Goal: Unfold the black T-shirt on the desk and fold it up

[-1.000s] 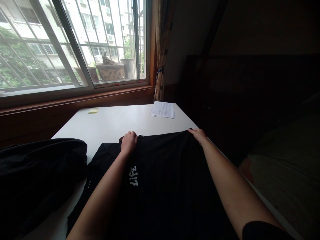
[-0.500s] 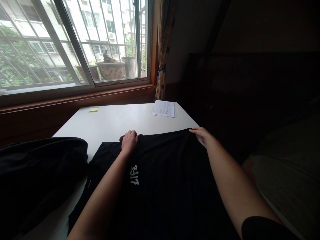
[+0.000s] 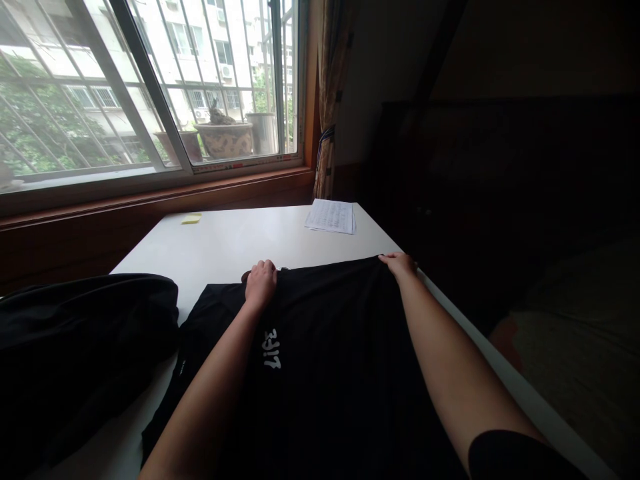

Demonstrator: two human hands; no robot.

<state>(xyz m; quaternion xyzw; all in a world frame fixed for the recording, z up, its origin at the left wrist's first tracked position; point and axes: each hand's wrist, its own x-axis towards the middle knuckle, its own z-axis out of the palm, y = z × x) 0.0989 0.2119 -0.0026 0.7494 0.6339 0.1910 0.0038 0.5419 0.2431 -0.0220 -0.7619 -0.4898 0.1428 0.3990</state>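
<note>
Shirt: black t-shirt (image 3: 325,360) lies flat on white table (image 3: 225,243) | Left hand (image 3: 260,283): fist bunched on far edge | Right hand (image 3: 400,265): fingers pinching far right corner | Progress: spread smooth, no fold visible; you've all folds left.

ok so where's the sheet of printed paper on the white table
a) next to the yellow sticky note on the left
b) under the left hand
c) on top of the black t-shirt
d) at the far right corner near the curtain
d, the printed paper lies at the far right corner of the white table, just below the curtain, well clear of the black t-shirt and across the table from the yellow sticky note.
</note>
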